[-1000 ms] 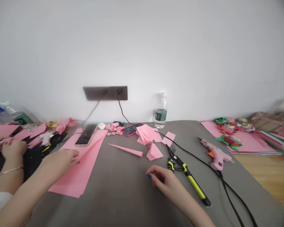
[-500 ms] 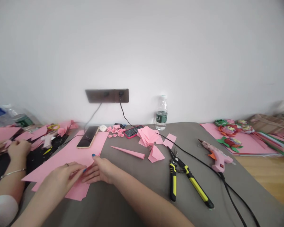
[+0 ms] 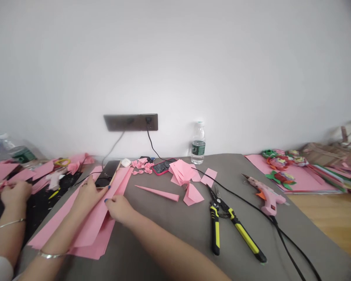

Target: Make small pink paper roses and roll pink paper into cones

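Observation:
My left hand (image 3: 89, 195) is at the near end of a gold-edged phone (image 3: 107, 171), thumb at its right corner and fingers along its left side. The phone appears slightly tilted, its right edge showing. Beneath it lie large sheets of pink paper (image 3: 98, 222). My right hand (image 3: 119, 208) is closed, pinching the right edge of the top sheet, which bends up from those below. Right of my hands rest a long rolled pink paper cone (image 3: 158, 193) and a pile of small pink paper pieces (image 3: 183, 171).
Wire strippers (image 3: 228, 218) and a pink glue gun (image 3: 266, 195) with its cable lie to the right. A water bottle (image 3: 198, 144) stands by the wall. Paper flowers (image 3: 280, 164) sit far right. At left, another person's hand (image 3: 16, 193) works among pink paper scraps.
My left hand has moved forward from the sheets' near part to the phone. My right hand has closed on the top sheet, whose right edge has lifted and shifted.

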The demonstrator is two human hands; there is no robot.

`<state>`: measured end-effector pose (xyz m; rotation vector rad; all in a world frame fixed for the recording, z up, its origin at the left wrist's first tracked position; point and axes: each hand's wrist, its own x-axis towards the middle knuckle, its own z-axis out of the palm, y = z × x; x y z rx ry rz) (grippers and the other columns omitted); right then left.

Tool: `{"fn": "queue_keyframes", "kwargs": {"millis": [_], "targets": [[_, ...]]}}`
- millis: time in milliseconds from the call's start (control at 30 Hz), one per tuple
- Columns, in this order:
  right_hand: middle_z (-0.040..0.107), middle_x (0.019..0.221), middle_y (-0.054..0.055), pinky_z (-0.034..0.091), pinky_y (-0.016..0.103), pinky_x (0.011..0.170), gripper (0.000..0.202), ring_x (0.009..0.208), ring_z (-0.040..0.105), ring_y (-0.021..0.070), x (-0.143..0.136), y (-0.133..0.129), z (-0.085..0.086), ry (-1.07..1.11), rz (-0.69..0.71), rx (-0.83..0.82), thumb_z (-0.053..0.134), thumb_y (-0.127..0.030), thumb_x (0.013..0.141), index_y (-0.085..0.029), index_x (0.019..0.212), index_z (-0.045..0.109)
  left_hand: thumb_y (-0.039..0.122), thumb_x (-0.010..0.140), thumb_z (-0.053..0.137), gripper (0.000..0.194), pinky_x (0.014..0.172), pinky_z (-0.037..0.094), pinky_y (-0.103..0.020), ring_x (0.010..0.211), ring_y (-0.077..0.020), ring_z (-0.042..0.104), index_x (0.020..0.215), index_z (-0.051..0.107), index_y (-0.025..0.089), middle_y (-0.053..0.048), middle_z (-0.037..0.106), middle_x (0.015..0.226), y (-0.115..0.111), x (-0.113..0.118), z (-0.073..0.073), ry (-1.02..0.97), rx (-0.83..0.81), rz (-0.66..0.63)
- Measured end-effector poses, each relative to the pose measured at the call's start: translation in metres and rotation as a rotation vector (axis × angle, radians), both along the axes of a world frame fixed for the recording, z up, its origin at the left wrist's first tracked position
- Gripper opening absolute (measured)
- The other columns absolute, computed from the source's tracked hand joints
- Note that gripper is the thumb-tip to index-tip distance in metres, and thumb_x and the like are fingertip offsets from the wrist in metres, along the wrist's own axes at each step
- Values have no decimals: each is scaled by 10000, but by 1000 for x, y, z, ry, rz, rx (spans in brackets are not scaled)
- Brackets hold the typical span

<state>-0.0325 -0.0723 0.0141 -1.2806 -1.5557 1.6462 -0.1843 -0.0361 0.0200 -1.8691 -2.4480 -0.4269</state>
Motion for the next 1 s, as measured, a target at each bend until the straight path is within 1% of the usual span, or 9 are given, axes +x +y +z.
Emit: {"fn": "queue_keyframes", "kwargs": {"millis": [100,167,233,400,600,733,833,933,1000], "targets": [[674,975,48,550,342,737,189,852,658,202,5,-6,14,-64,39,-5,549,-283,975,-136,1000,665,478,758,574,713,759,518,-421,981,-428,691,1279,440,9,-266,721,1028,4,1,0,-2,-25,-10],[575,669,-9,461,255,585,279,652,582,155,10,-11,25,-94,49,35,492,-199,955,-157,700,598,471,750,587,698,752,518,-423,976,-438,689,1252,451,6,-280,716,1026,6,0,2,2,-38,-23],[417,533,-45,350,230,504,349,545,461,127,17,-16,35,-110,64,93,495,-150,900,-197,557,445,461,744,602,667,769,519,-420,992,-438,685,1222,467,16,-272,719,1012,6,-1,4,3,-49,-43],[276,497,-69,228,251,466,396,484,292,111,60,-36,65,-131,115,232,549,-151,797,-229,508,291,433,825,551,574,783,522,-417,1019,-427,678,1230,456,38,-199,730,989,3,-3,9,-27,-77,-96],[297,538,-66,206,236,458,333,490,274,87,175,-76,108,-180,218,379,494,-205,847,-208,552,340,335,819,566,667,970,450,-512,1209,-466,567,1343,379,-32,-303,637,1221,-4,-5,7,-94,-45,-99],[546,663,-13,363,222,515,295,570,459,129,259,-89,90,-170,31,273,474,-332,918,-182,688,582,374,813,557,706,1105,312,-566,1367,-485,386,1340,405,-70,-374,450,1418,-21,12,1,-186,16,-111],[693,870,50,495,287,668,334,757,619,217,299,-96,57,-127,-143,277,483,-435,934,-188,948,707,497,889,431,676,1109,377,-483,1384,-357,429,1418,389,78,-236,460,1486,-45,54,-8,-407,46,-222],[729,1019,80,527,349,820,386,892,661,261,314,-106,27,-37,-230,347,528,-490,919,-213,1099,728,592,820,573,779,1122,375,-468,1402,-335,414,1450,374,178,-196,436,1519,-73,112,-17,-1058,51,-390],[731,1073,84,527,358,855,406,927,673,263,315,-113,14,46,-258,325,535,-507,924,-224,1149,718,618,805,621,875,1090,414,-480,1390,-342,430,1500,295,198,-207,432,1519,-88,145,-22,-1298,-12,-431]]}}
